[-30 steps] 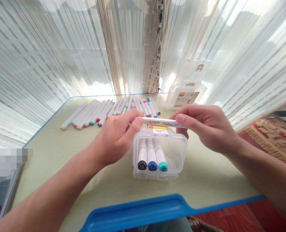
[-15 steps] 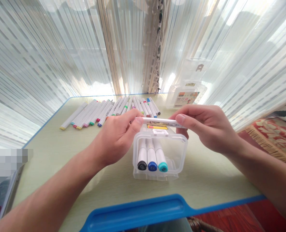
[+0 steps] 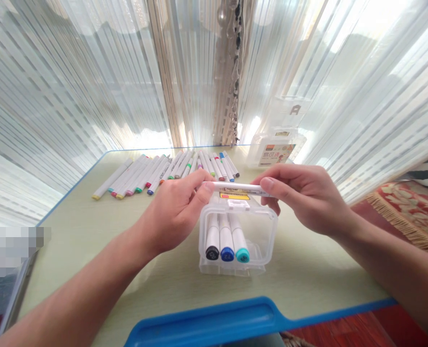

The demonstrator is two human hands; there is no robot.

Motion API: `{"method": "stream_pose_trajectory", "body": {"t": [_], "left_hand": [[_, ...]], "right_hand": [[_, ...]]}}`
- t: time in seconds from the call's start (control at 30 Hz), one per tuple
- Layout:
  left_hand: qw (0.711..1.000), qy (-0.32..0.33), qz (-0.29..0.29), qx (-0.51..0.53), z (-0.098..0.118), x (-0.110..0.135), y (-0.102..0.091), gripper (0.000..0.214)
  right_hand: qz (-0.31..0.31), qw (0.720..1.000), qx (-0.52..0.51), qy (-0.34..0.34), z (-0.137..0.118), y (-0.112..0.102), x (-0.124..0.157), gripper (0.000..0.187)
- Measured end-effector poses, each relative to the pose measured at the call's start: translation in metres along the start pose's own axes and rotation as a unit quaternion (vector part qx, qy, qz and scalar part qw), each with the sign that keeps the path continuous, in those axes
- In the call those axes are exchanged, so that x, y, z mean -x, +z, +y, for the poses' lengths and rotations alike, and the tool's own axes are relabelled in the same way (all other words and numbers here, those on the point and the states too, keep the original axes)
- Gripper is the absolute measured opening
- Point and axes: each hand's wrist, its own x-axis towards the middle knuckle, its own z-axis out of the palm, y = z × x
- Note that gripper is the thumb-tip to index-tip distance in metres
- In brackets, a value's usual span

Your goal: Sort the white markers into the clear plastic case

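Observation:
A white marker (image 3: 235, 188) is held level above a clear plastic case (image 3: 262, 236). My left hand (image 3: 180, 209) pinches its left end, while my right hand (image 3: 300, 200) grips the right end between thumb and fingers. Both of the marker's ends are covered by my fingers. The case lies on the table with its open side towards me. Inside, along its left part, are three markers with black (image 3: 212, 253), dark blue (image 3: 227, 254) and turquoise (image 3: 242, 255) ends. A yellow label (image 3: 234, 196) shows on top of the case, just below the held marker.
Several white markers (image 3: 138, 176) with coloured ends lie in a row along the back of the table (image 3: 91, 250). A second clear case (image 3: 277, 152) with a printed label stands back right. A blue tray edge (image 3: 207, 320) runs along the front. Striped curtains (image 3: 127, 72) hang behind.
The view has tilted slightly, so the table and case sit a little lower in the picture. Both hands keep their hold on the marker, and the right hand has shifted slightly left.

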Motion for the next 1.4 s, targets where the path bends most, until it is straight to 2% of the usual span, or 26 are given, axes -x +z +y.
{"method": "stream_pose_trajectory", "body": {"t": [0.87, 1.27, 1.4], "left_hand": [[1.0, -0.009, 0.004, 0.018, 0.0018, 0.0, -0.0002, 0.034], [0.997, -0.022, 0.069, -0.009, 0.0049, -0.0002, -0.0012, 0.028], [0.995, -0.017, 0.095, 0.018, 0.0044, 0.0005, -0.0004, 0.023]], "right_hand": [[0.0, 1.0, -0.001, -0.007, -0.0009, 0.0001, -0.0008, 0.018], [0.056, 0.998, -0.01, -0.014, 0.0019, -0.0008, 0.0008, 0.016], [0.076, 0.996, -0.04, -0.014, 0.0031, 0.0003, -0.0003, 0.014]]}}
